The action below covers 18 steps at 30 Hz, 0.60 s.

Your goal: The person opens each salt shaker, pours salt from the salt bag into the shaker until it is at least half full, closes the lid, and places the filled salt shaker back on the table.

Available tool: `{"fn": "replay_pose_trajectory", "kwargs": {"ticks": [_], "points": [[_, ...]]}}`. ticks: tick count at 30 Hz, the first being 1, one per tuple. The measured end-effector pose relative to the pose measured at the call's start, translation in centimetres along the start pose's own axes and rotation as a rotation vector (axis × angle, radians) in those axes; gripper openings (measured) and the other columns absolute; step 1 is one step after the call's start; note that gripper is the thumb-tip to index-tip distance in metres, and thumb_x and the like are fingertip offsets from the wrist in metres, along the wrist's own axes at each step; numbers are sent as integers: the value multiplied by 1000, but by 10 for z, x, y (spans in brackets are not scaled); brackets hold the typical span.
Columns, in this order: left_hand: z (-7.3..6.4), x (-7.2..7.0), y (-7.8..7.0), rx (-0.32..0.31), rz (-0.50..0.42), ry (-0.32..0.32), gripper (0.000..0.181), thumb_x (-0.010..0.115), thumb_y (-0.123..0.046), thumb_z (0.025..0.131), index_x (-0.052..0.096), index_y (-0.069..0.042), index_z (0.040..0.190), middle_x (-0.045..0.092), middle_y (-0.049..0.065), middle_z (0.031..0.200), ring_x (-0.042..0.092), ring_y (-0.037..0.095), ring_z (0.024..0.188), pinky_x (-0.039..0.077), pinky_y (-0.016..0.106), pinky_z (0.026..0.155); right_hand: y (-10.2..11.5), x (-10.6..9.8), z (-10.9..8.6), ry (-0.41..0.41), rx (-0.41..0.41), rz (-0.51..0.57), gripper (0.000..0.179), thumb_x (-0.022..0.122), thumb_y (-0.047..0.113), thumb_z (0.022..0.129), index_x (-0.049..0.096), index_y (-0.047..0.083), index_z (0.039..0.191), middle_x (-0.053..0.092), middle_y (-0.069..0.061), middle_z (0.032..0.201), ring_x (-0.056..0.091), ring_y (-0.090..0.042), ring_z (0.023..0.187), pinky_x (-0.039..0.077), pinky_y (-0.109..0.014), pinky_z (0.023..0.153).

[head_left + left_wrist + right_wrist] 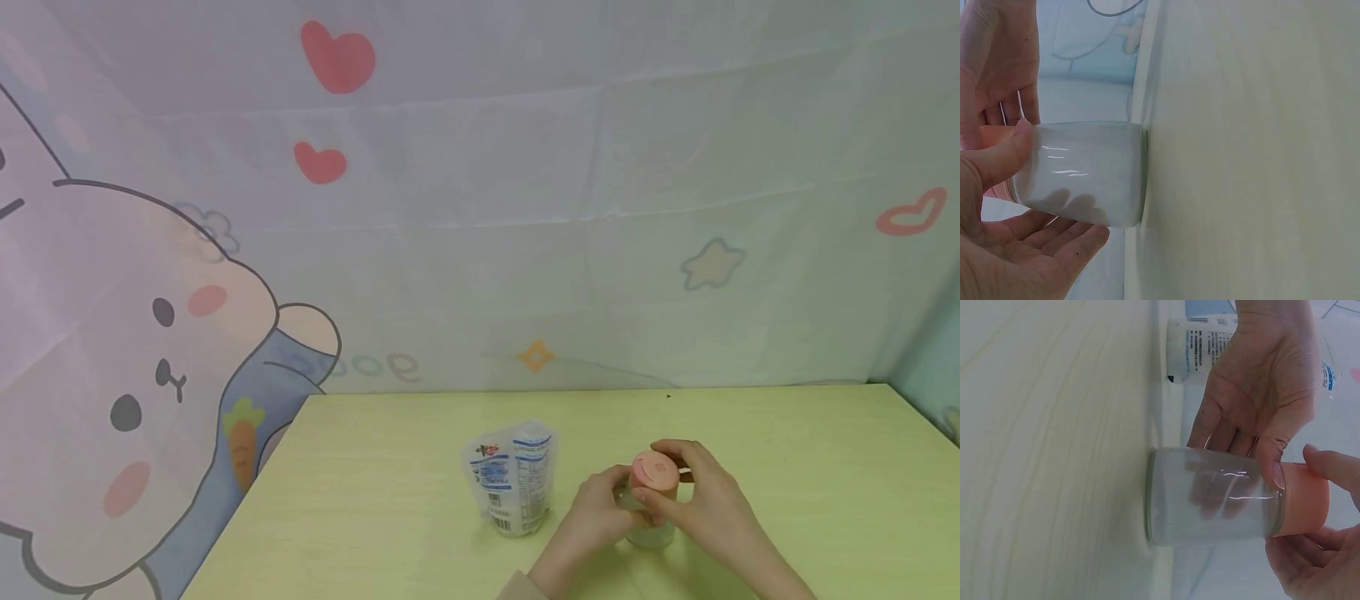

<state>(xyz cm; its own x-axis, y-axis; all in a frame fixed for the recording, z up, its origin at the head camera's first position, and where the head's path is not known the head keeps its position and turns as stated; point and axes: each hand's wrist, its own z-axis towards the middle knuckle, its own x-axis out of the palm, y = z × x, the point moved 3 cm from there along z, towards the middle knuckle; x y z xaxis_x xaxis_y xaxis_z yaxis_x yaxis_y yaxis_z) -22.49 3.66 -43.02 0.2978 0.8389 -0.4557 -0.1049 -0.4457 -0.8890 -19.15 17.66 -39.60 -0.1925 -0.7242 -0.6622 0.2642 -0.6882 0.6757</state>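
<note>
A clear glass jar (1210, 500) with an orange-pink lid (655, 472) stands upright on the table. My left hand (600, 510) holds the jar from its left side, the thumb near the lid's lower edge and the fingers behind the glass, as the right wrist view shows. Thumb and fingers of my right hand (708, 500) grip the lid from the right. The lid sits on the jar's mouth. No contents can be made out through the glass (1085, 175). To the left of my left hand stands a translucent plastic pouch (513, 479) with blue print.
The pale yellow-green table (360, 500) extends to both sides of the jar. Behind it hangs a cloth backdrop (480, 292) with hearts, a star and a cartoon rabbit. A tiny dark speck (668, 396) lies near the table's back edge.
</note>
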Motion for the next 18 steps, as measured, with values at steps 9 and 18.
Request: {"fn": "replay_pose_trajectory", "kwargs": {"ticks": [9,18], "points": [[0,0,0,9,1,-16,42,83,-20,71,68,-18,110,70,-5,113,62,16,110,50,41,94,1,1,0,-20,-42,-18,57,78,34,79,55,7,123,63,-8,115,61,-27,97,50,-36,70],[1,1,1,12,0,-18,42,83,-21,71,69,-18,110,70,-6,112,62,14,107,51,38,91,2,0,0,-26,-55,-32,54,78,32,80,57,8,124,63,-5,114,62,-24,96,49,-30,71]]}}
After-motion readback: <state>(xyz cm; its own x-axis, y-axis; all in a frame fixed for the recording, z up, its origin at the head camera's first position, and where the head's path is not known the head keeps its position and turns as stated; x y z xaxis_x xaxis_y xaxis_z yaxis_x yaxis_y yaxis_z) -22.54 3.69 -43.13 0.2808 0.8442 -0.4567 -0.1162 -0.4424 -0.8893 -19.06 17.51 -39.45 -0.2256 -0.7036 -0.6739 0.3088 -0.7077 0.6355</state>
